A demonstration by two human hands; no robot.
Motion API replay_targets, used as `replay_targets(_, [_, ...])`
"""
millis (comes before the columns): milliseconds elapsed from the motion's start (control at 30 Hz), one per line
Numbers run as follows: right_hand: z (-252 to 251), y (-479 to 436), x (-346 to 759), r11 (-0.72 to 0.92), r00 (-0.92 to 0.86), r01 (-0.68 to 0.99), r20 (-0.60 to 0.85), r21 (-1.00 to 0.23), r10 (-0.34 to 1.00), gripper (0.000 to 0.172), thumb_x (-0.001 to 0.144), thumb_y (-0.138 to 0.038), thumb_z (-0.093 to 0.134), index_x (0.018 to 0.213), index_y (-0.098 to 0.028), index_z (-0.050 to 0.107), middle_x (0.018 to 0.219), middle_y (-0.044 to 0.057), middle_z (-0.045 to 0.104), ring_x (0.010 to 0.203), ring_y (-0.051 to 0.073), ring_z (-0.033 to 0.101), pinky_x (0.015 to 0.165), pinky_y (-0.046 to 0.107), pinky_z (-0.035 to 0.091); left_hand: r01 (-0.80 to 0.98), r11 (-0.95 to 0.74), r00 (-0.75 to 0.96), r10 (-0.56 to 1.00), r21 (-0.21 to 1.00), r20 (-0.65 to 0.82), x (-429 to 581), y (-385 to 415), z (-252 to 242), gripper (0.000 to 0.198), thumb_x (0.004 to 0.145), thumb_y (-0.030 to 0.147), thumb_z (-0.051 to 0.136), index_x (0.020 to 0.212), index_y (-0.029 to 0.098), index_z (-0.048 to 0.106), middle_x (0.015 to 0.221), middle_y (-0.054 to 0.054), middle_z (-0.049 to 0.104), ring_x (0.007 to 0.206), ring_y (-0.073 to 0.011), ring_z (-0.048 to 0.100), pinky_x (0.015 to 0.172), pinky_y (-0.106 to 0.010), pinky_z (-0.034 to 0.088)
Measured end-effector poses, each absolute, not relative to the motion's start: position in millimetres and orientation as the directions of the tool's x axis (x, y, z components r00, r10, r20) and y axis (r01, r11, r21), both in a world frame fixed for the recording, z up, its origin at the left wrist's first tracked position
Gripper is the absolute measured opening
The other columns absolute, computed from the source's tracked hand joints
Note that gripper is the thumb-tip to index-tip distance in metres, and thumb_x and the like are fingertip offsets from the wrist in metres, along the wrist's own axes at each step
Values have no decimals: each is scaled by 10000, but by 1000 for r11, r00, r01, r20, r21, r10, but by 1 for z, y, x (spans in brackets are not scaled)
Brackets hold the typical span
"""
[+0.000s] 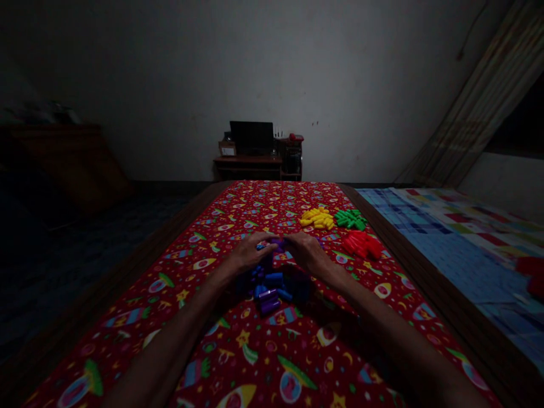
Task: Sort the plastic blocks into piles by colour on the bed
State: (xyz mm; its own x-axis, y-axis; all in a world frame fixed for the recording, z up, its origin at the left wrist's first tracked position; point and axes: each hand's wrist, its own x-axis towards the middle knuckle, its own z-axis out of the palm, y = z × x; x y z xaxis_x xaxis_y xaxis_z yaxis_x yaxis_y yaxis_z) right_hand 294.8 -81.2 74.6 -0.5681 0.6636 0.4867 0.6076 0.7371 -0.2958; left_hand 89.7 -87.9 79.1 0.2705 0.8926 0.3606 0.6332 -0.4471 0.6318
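Observation:
Above the red patterned cloth, my left hand and my right hand come close together, fingertips curled toward each other. Between them is a small purple plastic piece, gripped by the fingers of both hands. A bit of blue shows at my left fingers. Just below my hands lies a mixed pile of blue pieces and shiny purple pieces, partly in shadow. Farther off to the right sit separate heaps of yellow pieces, green pieces and red pieces.
The red cloth with rocket prints covers a long surface with brown edges. On the right lies blue checked bedding. A desk with a dark monitor stands against the far wall. The room is dim.

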Motion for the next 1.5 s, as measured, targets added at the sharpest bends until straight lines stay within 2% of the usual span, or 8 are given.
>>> replay_targets(300, [96, -67, 332, 494, -374, 839, 417, -228, 828, 215, 909, -222, 481, 957, -164, 682, 887, 106, 686, 802, 197, 590, 656, 260, 339, 722, -331, 93, 917, 607, 389, 102, -94, 84, 244, 819, 363, 567, 965, 220, 698, 903, -45, 744, 836, -229, 685, 739, -314, 517])
replay_targets(500, [75, -41, 371, 260, -177, 940, 334, -223, 926, 264, 873, -164, 446, 832, -136, 706, 738, 98, 665, 634, 160, 553, 566, 257, 307, 693, -375, 159, 913, 616, 377, 105, -94, 83, 241, 797, 343, 583, 964, 220, 706, 921, -34, 748, 840, -218, 684, 759, -307, 528])
replay_targets(667, [67, -40, 372, 283, -235, 935, 224, -213, 946, 247, 860, -201, 489, 720, -135, 681, 633, 77, 610, 529, 140, 490, 504, 260, 271, 673, -436, 236, 892, 598, 385, 109, -97, 80, 276, 813, 316, 547, 1020, 231, 709, 1033, -34, 735, 926, -218, 672, 853, -323, 522])
replay_targets(933, [91, -48, 364, 287, -210, 924, 291, -252, 933, 336, 893, -262, 444, 747, -109, 706, 671, 99, 639, 585, 155, 530, 540, 260, 293, 638, -435, 234, 896, 636, 377, 114, -96, 79, 278, 787, 292, 578, 1032, 215, 686, 974, -54, 728, 875, -213, 676, 784, -319, 538])
replay_targets(1067, [100, -67, 336, 612, -548, 594, 295, -522, 783, 378, 924, -361, 432, 825, -115, 702, 651, 18, 615, 577, 115, 501, 536, 215, 305, 579, -388, 171, 917, 717, 359, 121, -97, 75, 226, 760, 281, 614, 972, 205, 628, 834, -19, 726, 784, -193, 685, 721, -305, 551])
replay_targets(1167, [99, -78, 320, 709, -684, 429, 312, -559, 660, 242, 883, -285, 516, 909, -133, 701, 685, -8, 633, 585, 100, 505, 541, 195, 315, 538, -393, 183, 918, 746, 352, 124, -99, 76, 189, 769, 295, 613, 935, 205, 595, 816, -10, 720, 749, -178, 682, 711, -301, 557])
replay_targets(1400, [74, -44, 340, 519, -288, 714, 477, -471, 830, 232, 856, -196, 546, 1007, -161, 717, 921, 88, 719, 826, 187, 632, 732, 260, 432, 700, -482, 262, 859, 526, 440, 102, -89, 69, 234, 819, 296, 549, 1015, 198, 631, 1067, -84, 690, 994, -229, 645, 917, -372, 503])
replay_targets(1500, [61, -30, 349, 465, -269, 761, 432, -452, 861, 243, 853, -161, 537, 1017, -169, 716, 968, 98, 719, 890, 196, 635, 765, 264, 434, 782, -442, 294, 883, 439, 366, 90, -84, 58, 296, 823, 329, 546, 1066, 192, 645, 1139, -108, 667, 1106, -258, 593, 989, -398, 451])
